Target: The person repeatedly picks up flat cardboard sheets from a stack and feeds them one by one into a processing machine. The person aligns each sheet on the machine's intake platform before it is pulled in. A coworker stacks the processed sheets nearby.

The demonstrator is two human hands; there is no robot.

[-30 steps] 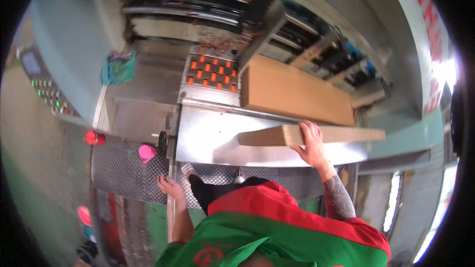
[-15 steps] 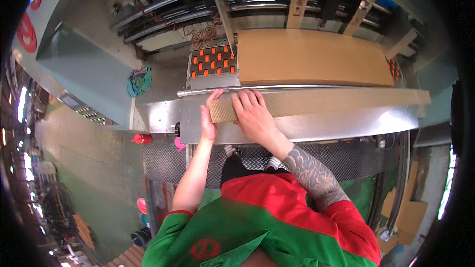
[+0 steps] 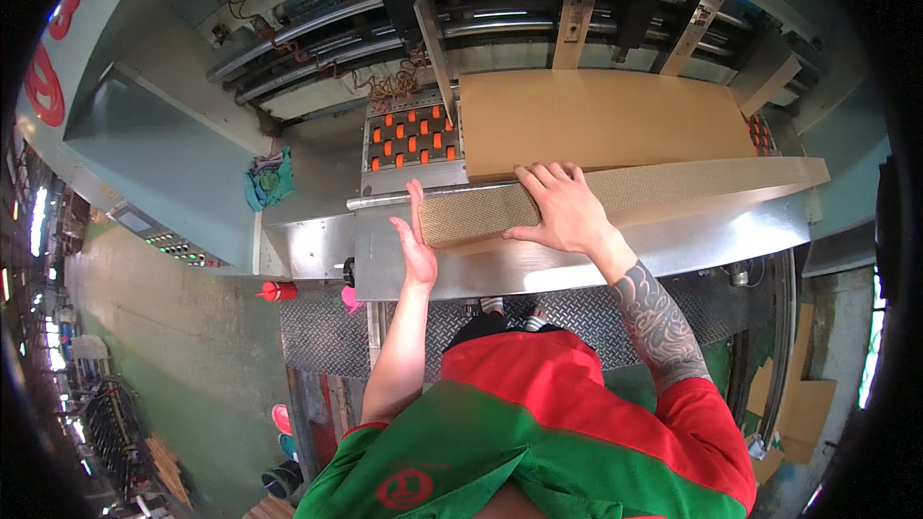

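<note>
A stack of corrugated cardboard sheets (image 3: pixel 673 187) stands on edge on the metal table (image 3: pixel 577 269), its fluted edges facing up. My right hand (image 3: pixel 569 211) spans the stack left of its middle, fingers over the far side and thumb on the near side. At the stack's left end is my left hand (image 3: pixel 415 240), upright and flat, its palm side against the end and thumb apart from the fingers. Just beyond a metal bar (image 3: pixel 385 200), a flat pile of brown cardboard (image 3: pixel 606 120) lies in the machine.
Orange rollers (image 3: pixel 413 137) sit left of the flat pile, and upright metal guides (image 3: pixel 577 19) stand behind it. A teal rag (image 3: pixel 268 178) lies on the left ledge, near a button panel (image 3: pixel 159 235). Below the table is a tread-plate platform (image 3: pixel 327 336).
My right hand has slid rightward along the stack and now straddles it more widely. My left hand remains at the left end, thumb and fingers extended. The view has shifted slightly.
</note>
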